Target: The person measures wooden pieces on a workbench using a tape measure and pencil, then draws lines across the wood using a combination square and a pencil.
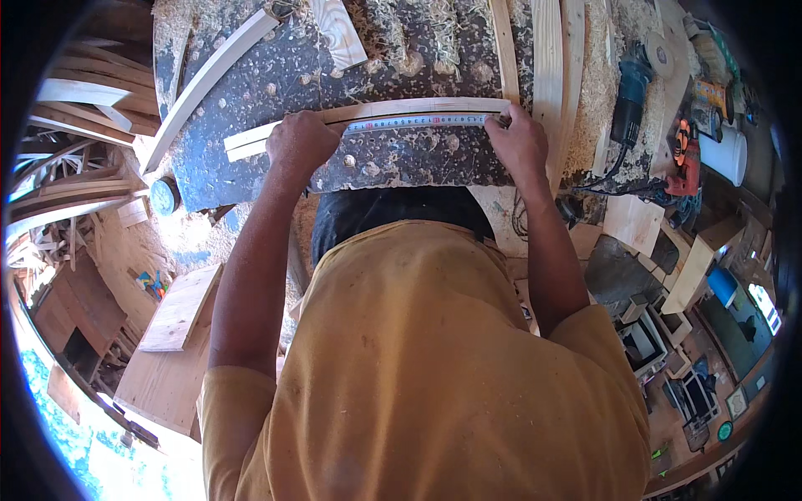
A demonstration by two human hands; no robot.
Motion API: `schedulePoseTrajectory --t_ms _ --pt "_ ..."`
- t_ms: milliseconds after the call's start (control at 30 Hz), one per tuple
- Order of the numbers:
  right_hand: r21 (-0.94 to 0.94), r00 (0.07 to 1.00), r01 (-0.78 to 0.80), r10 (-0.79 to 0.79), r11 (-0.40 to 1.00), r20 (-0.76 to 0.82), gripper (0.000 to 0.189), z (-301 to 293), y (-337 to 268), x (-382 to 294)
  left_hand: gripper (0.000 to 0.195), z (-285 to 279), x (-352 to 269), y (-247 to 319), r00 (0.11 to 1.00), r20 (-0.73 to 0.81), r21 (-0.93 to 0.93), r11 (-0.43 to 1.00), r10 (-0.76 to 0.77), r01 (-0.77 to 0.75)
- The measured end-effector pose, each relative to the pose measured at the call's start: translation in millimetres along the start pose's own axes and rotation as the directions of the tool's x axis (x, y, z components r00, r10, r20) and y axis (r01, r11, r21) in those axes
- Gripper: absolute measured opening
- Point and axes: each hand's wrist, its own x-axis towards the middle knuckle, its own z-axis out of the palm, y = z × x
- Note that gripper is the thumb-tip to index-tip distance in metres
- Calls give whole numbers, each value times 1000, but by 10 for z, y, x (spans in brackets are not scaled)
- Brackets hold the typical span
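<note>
A pale wooden strip (413, 108) lies across the dark, sawdust-flecked workbench (401, 156) in front of me. Its left end shows a dark lengthwise line, and I cannot tell whether two pieces lie side by side there. Along its near edge runs a measuring tape (413, 122) with printed numbers. My left hand (304, 143) is closed over the strip at the tape's left end, hiding what is under the palm. At the strip's right end, my right hand (520, 145) pinches the tape's other end between thumb and fingers.
A curved wooden piece (210, 87) lies on the bench's left, a short board (338, 34) at the back. Long planks (548, 69) run along the right, beside an angle grinder (631, 81) with a cord. A red power tool (686, 169) and a white bucket (723, 156) stand farther right.
</note>
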Motion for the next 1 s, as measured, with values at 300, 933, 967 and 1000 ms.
schedulePoseTrajectory --t_ms 300,933,967,1000 --pt "37 986 78 -71 996 -148 39 -103 -78 -47 41 -57 -24 31 1000 23 8 1000 -15 14" --pt "413 788 494 -595 765 158 10 202 -478 280 47 -23 20 0 999 32 13 1000 -6 6" --pt "387 801 482 -575 786 169 10 202 -480 278 48 -29 19 2 1000 20 28 999 -18 17" --pt "371 808 469 -559 802 187 10 202 -485 277 48 -34 17 4 1000 27 9 1000 -2 2"
